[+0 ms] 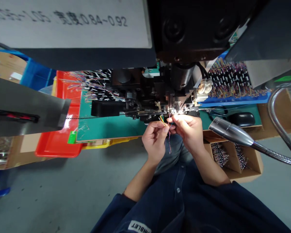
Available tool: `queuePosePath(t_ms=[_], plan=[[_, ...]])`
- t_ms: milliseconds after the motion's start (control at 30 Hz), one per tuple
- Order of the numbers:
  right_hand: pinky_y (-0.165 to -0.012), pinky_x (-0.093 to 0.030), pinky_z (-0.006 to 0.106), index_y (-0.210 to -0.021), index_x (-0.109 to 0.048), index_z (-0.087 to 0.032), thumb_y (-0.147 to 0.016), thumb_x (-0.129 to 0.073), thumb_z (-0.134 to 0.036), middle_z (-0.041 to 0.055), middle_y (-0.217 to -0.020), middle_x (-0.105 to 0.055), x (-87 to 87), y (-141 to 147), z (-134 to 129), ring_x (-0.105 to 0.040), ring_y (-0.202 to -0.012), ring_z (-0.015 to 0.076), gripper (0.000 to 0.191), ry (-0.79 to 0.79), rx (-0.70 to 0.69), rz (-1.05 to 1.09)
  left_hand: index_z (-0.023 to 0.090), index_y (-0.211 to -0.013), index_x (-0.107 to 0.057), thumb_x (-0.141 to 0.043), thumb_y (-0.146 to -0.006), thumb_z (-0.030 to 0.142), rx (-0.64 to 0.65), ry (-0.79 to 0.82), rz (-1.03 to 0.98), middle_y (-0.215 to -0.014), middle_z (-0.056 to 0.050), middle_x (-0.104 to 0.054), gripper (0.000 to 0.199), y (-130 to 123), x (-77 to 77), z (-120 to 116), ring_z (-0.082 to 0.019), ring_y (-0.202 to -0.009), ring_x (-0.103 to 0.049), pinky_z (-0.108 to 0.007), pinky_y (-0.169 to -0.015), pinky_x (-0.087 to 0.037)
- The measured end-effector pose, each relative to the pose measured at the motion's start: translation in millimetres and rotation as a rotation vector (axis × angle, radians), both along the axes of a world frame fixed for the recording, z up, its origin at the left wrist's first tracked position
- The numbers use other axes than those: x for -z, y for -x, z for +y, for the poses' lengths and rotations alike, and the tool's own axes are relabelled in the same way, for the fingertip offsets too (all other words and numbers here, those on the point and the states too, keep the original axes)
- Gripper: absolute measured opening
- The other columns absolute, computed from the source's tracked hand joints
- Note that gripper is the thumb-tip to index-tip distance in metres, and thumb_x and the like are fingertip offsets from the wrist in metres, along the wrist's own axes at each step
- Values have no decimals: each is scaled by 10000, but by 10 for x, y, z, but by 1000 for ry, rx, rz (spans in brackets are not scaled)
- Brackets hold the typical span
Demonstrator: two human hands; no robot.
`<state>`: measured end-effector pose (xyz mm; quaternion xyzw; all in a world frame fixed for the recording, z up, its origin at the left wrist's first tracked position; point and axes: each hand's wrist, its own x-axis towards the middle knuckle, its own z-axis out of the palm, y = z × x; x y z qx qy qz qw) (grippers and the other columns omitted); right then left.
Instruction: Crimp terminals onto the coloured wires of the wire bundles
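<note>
Pinching thin colored wires [163, 122] in a narrow grip between the fingertips of the left hand [155, 140] and right hand [184, 131]. Held them just below the machine [145, 97], seemingly so the fine ends sat steady.

One left hand [155, 140], one right hand [186, 132], one gooseneck lamp [230, 131]

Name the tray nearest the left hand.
The yellow tray, whose rim comes closest to the left hand; the red tray and blue tray lie farther off.
</note>
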<state>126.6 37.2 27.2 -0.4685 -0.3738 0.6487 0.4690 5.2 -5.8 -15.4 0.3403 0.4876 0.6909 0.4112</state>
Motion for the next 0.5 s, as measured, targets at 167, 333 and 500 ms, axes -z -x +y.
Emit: queuePosePath(t_ms=[167,333,500], plan=[[-580,-651,374,-1010,-953,-230,-982,-910,-653,-12,-606,-663,-13,-6,-1,-517,-505,148,426,14,-4,-20,228,-1040,-781,-934,-1036,406,-9,-13,0,-965,-7,-853,235,-1,-4,4,-149,-816,-855,-263,-801,-728],[-601,-665,358,-1005,-957,-226,-977,-915,-619,28,-689,-757,-23,17,1,-659,-593,176,396,-10,13,-14,228,-1030,-784,-941,-1033,389,-16,-37,1,-942,2,-850,225,-11,-25,26,-137,-763,-839,-239,-737,-711],[-533,-618,353,-1027,-964,-233,-986,-911,-588,-22,-556,-619,-46,-3,-12,-555,-511,162,362,-130,33,-124,222,-988,-772,-952,-1028,407,24,-36,-38,-860,1,-826,261,-30,-91,36,-130,-670,-777,-245,-676,-683]])
